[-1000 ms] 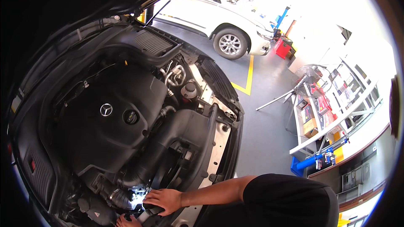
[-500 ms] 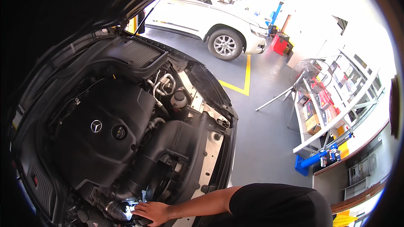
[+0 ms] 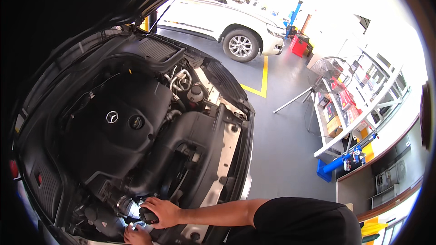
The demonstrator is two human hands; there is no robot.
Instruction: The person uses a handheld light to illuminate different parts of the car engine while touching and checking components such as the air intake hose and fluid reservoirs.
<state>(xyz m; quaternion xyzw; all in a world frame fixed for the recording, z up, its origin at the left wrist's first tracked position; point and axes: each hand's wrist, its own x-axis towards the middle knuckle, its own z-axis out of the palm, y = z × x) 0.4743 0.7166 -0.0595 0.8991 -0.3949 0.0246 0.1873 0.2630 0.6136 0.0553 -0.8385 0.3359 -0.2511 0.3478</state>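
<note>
Over the front corner of the open engine bay, my right hand [image 3: 162, 212] is closed round a rounded black object [image 3: 148, 216]. A bright white glow lies right beside it, on a ribbed hose end [image 3: 123, 206]. Just below, my left hand [image 3: 137, 236] shows only in part at the lower edge. Its fingers are bent against a small pale blue piece [image 3: 137, 224], whose kind I cannot make out. A dark reservoir-like part [image 3: 102, 221] sits left of both hands. The black engine cover [image 3: 122, 131] with its round oil cap [image 3: 136, 121] lies beyond them.
The raised bonnet [image 3: 91, 4] hangs over the upper left. A pale front crossmember [image 3: 221, 168] runs along the bay's right side. Across the floor stand a white car [image 3: 227, 18], a tripod fan [image 3: 324, 75], a white rack [image 3: 327, 147] with boxes and a blue stand [image 3: 336, 168].
My left hand has come into view at the lower edge. My right hand has lifted slightly, and the black object now shows in it. The whole view has shifted a little.
</note>
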